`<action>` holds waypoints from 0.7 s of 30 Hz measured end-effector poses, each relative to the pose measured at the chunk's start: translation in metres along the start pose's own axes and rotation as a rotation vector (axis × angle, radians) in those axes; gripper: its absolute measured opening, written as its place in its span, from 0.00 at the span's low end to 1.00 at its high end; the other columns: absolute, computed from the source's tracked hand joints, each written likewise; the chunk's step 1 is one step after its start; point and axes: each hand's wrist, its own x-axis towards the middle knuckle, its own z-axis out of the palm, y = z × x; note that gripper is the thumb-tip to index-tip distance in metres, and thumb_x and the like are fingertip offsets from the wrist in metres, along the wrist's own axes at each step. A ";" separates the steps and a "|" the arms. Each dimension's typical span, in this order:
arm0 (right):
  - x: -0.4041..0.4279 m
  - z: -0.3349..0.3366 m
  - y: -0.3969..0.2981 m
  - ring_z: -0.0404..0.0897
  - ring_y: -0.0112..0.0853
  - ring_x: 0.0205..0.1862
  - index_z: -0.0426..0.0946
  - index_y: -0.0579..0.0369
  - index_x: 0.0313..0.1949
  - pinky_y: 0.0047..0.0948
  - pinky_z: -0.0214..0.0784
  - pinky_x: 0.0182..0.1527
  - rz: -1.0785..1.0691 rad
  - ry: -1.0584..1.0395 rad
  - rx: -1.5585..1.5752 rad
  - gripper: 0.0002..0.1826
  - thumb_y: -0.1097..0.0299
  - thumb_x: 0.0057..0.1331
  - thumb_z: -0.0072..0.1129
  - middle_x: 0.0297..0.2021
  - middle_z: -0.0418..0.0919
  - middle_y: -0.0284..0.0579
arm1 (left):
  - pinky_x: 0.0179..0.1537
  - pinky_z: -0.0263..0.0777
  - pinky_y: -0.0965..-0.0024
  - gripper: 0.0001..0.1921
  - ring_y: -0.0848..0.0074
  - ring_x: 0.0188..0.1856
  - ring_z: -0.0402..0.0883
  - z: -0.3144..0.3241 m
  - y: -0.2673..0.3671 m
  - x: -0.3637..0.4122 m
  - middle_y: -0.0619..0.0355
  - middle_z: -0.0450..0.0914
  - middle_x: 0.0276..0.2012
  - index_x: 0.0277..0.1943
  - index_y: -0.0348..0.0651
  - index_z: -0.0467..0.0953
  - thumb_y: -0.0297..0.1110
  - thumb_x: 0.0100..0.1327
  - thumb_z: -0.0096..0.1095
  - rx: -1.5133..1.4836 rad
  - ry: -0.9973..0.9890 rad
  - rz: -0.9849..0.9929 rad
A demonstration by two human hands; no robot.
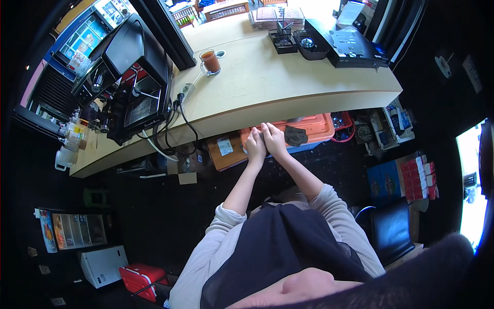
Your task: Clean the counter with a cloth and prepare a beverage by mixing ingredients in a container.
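Note:
My left hand [255,146] and my right hand [273,140] are pressed together, palms facing, in front of the counter's edge. A small dark item, apparently a folded cloth [262,136], shows between them; most of it is covered by the fingers. Below and behind the hands sits a storage box with an orange lid [314,123]. On that lid, just right of my right hand, lies a crumpled dark grey cloth [296,136]. A glass mug of brown drink [210,62] stands on the wooden counter [247,83] beyond.
At the counter's left is an espresso machine [135,77], with black cables [185,123] hanging over the edge. A cash drawer [357,50] and a pen holder [283,38] occupy the right end. Beneath are a cardboard box [225,150] and a red basket [343,125]. A black chair [391,228] stands right.

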 end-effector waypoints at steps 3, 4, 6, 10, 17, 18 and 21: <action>0.003 -0.007 0.004 0.82 0.30 0.36 0.77 0.64 0.46 0.32 0.73 0.42 0.087 -0.087 0.018 0.17 0.61 0.72 0.52 0.33 0.83 0.52 | 0.38 0.73 0.57 0.26 0.55 0.34 0.84 -0.009 -0.001 0.003 0.44 0.82 0.29 0.36 0.34 0.77 0.46 0.78 0.36 0.025 -0.011 -0.004; 0.004 -0.009 0.007 0.82 0.30 0.36 0.77 0.64 0.46 0.32 0.73 0.42 0.087 -0.085 0.018 0.17 0.61 0.72 0.52 0.33 0.83 0.52 | 0.40 0.73 0.58 0.26 0.57 0.35 0.83 -0.012 -0.001 0.005 0.45 0.82 0.30 0.36 0.35 0.78 0.46 0.78 0.35 0.013 -0.017 -0.005; 0.007 -0.013 0.019 0.81 0.29 0.39 0.77 0.64 0.50 0.29 0.72 0.44 0.202 -0.112 0.133 0.17 0.63 0.70 0.54 0.36 0.83 0.46 | 0.44 0.73 0.61 0.26 0.62 0.39 0.83 -0.016 0.001 0.008 0.47 0.83 0.34 0.39 0.36 0.78 0.45 0.79 0.33 0.000 -0.044 0.006; 0.008 -0.032 0.016 0.82 0.27 0.40 0.77 0.65 0.51 0.28 0.73 0.46 0.499 -0.333 0.594 0.18 0.69 0.63 0.61 0.40 0.83 0.43 | 0.52 0.74 0.65 0.26 0.68 0.45 0.83 -0.029 -0.019 0.015 0.52 0.85 0.42 0.47 0.38 0.80 0.44 0.80 0.31 -0.102 -0.077 -0.097; 0.004 -0.021 0.034 0.85 0.32 0.42 0.79 0.58 0.47 0.33 0.77 0.48 0.703 -0.078 1.064 0.15 0.65 0.63 0.64 0.42 0.85 0.43 | 0.65 0.69 0.60 0.27 0.64 0.65 0.74 -0.026 0.004 0.004 0.49 0.72 0.65 0.72 0.44 0.62 0.45 0.80 0.24 -0.953 -0.360 -0.568; 0.002 -0.020 0.033 0.85 0.34 0.41 0.79 0.57 0.47 0.35 0.77 0.49 0.715 -0.071 1.087 0.16 0.62 0.64 0.62 0.41 0.85 0.43 | 0.68 0.66 0.58 0.27 0.63 0.67 0.71 -0.025 0.010 0.001 0.49 0.69 0.68 0.74 0.47 0.58 0.44 0.80 0.23 -1.021 -0.382 -0.561; -0.001 -0.017 0.029 0.85 0.34 0.42 0.78 0.58 0.48 0.34 0.77 0.48 0.729 -0.028 1.121 0.17 0.59 0.66 0.58 0.42 0.84 0.44 | 0.69 0.64 0.57 0.27 0.63 0.67 0.71 -0.023 0.029 -0.012 0.50 0.69 0.68 0.75 0.47 0.56 0.44 0.80 0.22 -1.104 -0.308 -0.643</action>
